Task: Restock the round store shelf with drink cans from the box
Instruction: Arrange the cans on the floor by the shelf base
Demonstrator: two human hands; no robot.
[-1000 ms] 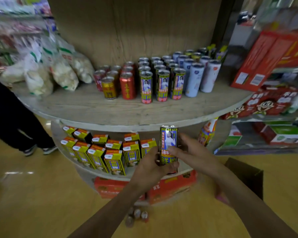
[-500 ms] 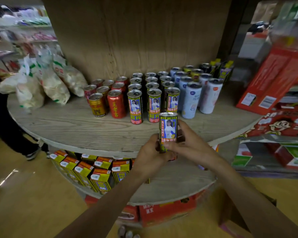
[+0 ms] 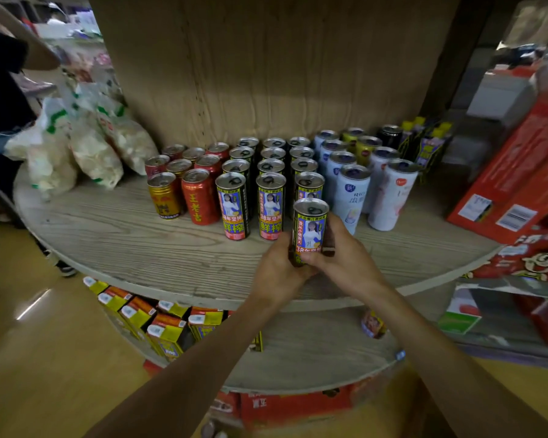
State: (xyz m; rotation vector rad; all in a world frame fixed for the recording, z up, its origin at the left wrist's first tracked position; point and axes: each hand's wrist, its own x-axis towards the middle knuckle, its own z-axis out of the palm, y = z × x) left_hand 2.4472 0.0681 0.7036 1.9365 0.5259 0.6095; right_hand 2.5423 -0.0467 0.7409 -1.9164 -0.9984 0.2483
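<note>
The can [image 3: 310,229] was a tall, slim metal drink can. Judged by its closed top, it was probably full, so fairly heavy for its size, stiff in the wall but easy to dent if squeezed or knocked. Its glossy printed label looked smooth and likely slippery, so low on the body, with fingers on opposite sides, seemed the best place to hold it.

Both hands held it that way. The left hand [image 3: 276,270] curled round the lower left side, and the right hand [image 3: 345,263] wrapped the lower right, its thumb across the front of the label and its fingers [image 3: 332,230] reaching up behind the right edge. The top half of the can stood clear above both hands.

The can was upright over the front part of the round wooden shelf [image 3: 124,241], just in front of the rightmost column of matching cans [image 3: 234,210] and close beside the white cans [image 3: 350,197]. The hands hid its base, so whether it touched the shelf could not be told.
</note>
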